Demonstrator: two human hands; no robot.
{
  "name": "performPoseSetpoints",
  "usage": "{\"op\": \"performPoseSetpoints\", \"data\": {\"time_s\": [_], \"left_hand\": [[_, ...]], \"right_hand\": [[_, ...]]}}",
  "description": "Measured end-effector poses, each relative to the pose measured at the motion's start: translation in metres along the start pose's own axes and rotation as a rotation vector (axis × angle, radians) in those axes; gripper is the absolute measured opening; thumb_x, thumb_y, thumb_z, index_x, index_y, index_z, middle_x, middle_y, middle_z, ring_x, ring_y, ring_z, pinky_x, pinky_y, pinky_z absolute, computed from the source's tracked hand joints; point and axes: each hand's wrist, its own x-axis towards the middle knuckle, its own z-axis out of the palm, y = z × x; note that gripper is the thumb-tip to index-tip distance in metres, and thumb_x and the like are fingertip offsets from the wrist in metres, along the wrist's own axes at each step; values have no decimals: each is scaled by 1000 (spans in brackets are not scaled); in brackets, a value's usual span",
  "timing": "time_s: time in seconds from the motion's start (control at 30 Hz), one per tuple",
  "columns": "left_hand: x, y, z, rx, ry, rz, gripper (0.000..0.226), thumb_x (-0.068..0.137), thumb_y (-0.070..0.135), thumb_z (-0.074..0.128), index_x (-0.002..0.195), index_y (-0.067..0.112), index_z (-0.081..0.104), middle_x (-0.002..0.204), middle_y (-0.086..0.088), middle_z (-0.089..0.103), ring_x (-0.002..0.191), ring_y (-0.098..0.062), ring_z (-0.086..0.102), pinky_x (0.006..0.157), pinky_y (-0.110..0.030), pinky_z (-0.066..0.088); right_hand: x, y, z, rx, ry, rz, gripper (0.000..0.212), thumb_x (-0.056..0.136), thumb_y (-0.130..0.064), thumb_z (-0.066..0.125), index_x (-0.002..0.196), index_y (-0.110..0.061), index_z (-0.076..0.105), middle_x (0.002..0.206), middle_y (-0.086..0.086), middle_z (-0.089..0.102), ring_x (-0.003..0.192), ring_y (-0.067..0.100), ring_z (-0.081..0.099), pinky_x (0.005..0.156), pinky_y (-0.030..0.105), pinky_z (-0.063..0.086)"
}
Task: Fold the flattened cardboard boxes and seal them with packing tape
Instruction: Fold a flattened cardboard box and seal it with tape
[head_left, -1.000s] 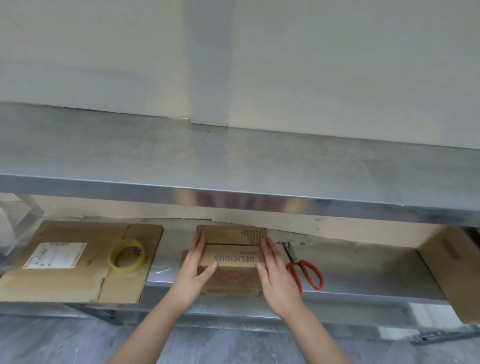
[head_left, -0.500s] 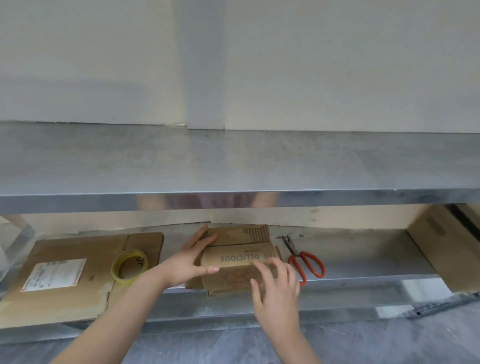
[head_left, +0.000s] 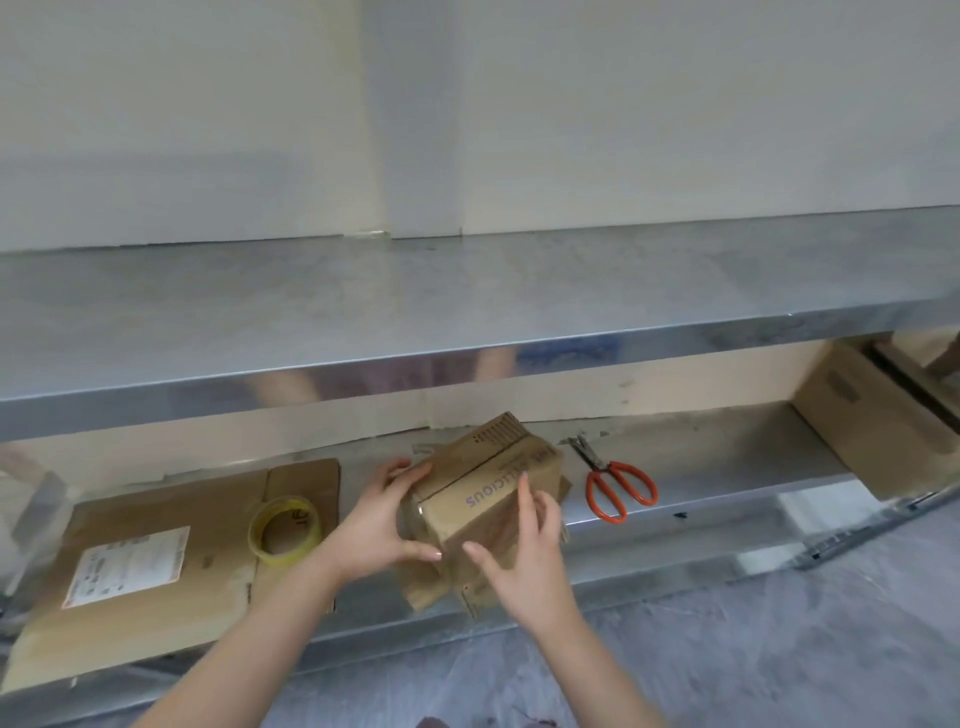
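Left hand (head_left: 379, 525), right hand (head_left: 524, 551) grip clamped on tilted box (head_left: 483, 478); loose flaps may pop open if either slips.

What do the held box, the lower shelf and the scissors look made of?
Box: brown cardboard, matte, with printed lettering and folded flaps. Lower shelf: sheet metal, likely steel, grey with dull reflections. Scissors: dark metal blades; glossy orange handles, probably plastic or coated.
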Motion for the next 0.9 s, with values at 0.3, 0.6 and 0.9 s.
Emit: {"op": "performPoseSetpoints", "data": {"time_s": [0.3, 0.6, 0.9], "left_hand": [[-33, 7, 20, -222, 246, 70, 72, 64, 39, 86, 126, 47, 51, 114, 15, 41, 112, 7, 44, 98, -11, 35], [-22, 18, 35, -279, 249, 53, 65, 80, 19, 77, 134, 39, 46, 140, 13, 31, 124, 14, 33, 98, -20, 46], [-43, -4, 32, -105, 342, 66, 68, 82, 21, 75, 137, 42, 42, 145, 29, 23, 136, 2, 30, 105, -23, 42]], "right_hand": [[1, -13, 3, 87, -24, -65, 133, 61, -58, 82, 155, -27, -6, 158, -16, -4, 146, -2, 1, 116, 15, 8], [32, -4, -19, -83, -55, -203, 85, 73, -26, 83, 143, -43, 38, 155, -11, 26, 143, 13, 26, 119, 29, 23], [26, -6, 11, 37, -75, -275, 73, 78, -31, 79, 138, -46, 39, 153, -11, 30, 143, 3, 26, 118, 26, 24]]}}
